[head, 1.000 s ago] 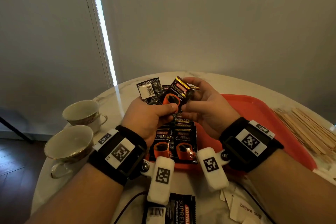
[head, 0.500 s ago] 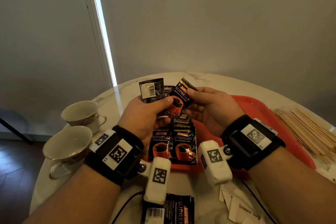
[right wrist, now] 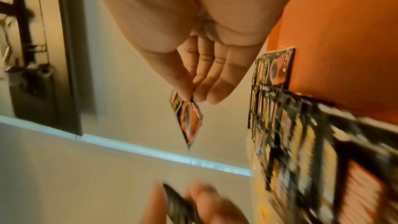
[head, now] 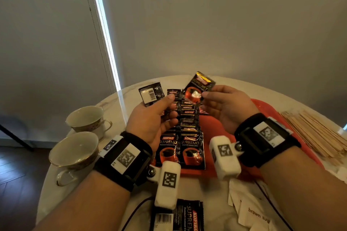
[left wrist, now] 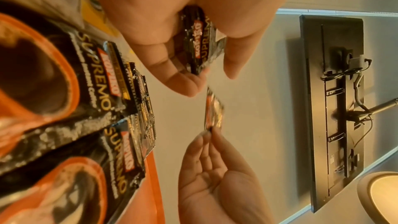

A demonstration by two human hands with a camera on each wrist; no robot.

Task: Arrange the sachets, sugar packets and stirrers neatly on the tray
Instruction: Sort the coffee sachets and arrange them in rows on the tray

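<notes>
Above the orange tray [head: 266, 110], my left hand [head: 169, 107] grips a black coffee sachet [head: 151, 94] with its barcode side up; the left wrist view shows that sachet [left wrist: 200, 40] between thumb and fingers. My right hand [head: 205, 97] pinches a second sachet [head: 199, 88] by its lower edge, tilted and held clear of the left hand; the right wrist view shows it [right wrist: 189, 118] hanging from thumb and fingertips. Two overlapping rows of sachets [head: 189, 137] lie on the tray's left part. Wooden stirrers [head: 319, 131] lie right of the tray, and brown sugar packets [head: 253, 212] lie in front of it.
Two empty teacups [head: 86, 118] [head: 75, 152] stand at the left of the round marble table [head: 234, 82]. A loose sachet [head: 184, 215] lies at the near edge under my left wrist. The tray's right half is bare. A wall stands behind the table.
The hands have drawn apart. My right hand has pulled one sachet up and to the right, away from the left hand, which keeps the barcode-side sachet.
</notes>
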